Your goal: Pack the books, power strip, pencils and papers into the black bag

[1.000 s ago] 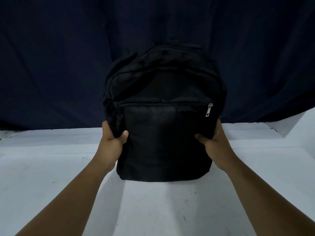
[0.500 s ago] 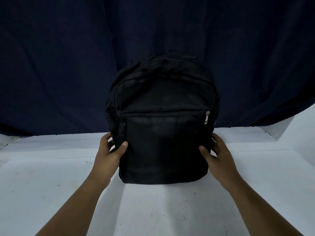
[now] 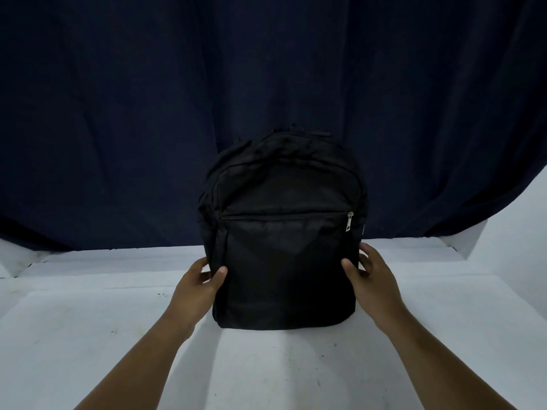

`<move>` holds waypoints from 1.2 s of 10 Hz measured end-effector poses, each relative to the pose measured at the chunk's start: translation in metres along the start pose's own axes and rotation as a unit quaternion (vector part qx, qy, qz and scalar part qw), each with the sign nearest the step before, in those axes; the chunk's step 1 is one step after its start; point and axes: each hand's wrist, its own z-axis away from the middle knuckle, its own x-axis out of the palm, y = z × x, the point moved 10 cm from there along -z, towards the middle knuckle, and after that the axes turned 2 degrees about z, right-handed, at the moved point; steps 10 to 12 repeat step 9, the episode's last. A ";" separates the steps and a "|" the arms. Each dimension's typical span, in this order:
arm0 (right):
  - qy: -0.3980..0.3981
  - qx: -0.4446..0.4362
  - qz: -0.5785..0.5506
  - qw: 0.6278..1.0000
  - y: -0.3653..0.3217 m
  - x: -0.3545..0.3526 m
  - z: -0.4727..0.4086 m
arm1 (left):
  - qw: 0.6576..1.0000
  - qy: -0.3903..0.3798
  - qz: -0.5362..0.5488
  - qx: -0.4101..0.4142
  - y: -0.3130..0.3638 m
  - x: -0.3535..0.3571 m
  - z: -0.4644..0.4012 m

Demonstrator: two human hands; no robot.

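The bag [image 3: 284,247] stands upright on the white table [image 3: 88,335], its front pocket toward the camera and a dark curtain [image 3: 148,113] hanging close behind it. The front zip [image 3: 349,221] sits at the right end of its track, so that pocket looks closed; the top is too dark to say for sure, but its zip line appears drawn as well.

The left hand [image 3: 196,284] rests at the bag's lower left edge, thumb laid on the front panel and fingers reaching round the side. The right hand [image 3: 371,275] mirrors it on the lower right edge, thumb on the front, fingers spread loosely along the side. Neither hand squeezes hard; the fingers look relaxed and partly lifted, more steadying than gripping, and the fabric under them shows no pull.

No books, power strip, pencils or papers show anywhere on the table. Judging from that, and from the full, rounded shape of the bag, the packing seems done and the step in hand is the last one: setting the closed bag square and letting go.

The next move calls for little. The hands need to come away without tipping the bag, which stands on a narrow soft base and could slump forward or sideways. A slow release, one hand after the other, would show whether it balances alone. If anything is left out of view, the top zip would have to be opened again.
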 end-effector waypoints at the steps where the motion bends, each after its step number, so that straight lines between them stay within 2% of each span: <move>1: 0.034 -0.009 0.038 0.999 -0.011 -0.002 -0.004 | 0.995 0.063 -0.073 0.040 0.014 -0.005 0.000; 2: 0.060 -0.040 0.049 0.996 -0.029 -0.010 -0.008 | 0.986 0.123 -0.078 0.077 0.034 -0.014 0.004; 3: 0.064 -0.057 0.059 0.995 -0.034 -0.013 -0.012 | 0.983 0.144 -0.080 0.086 0.038 -0.019 0.008; 7: 0.006 -0.029 0.045 0.999 -0.009 -0.003 -0.008 | 0.991 0.100 -0.074 0.056 0.016 -0.011 0.006; 12: 0.032 -0.026 0.033 0.999 0.003 -0.026 0.020 | 0.990 0.124 -0.039 0.057 0.010 -0.028 0.030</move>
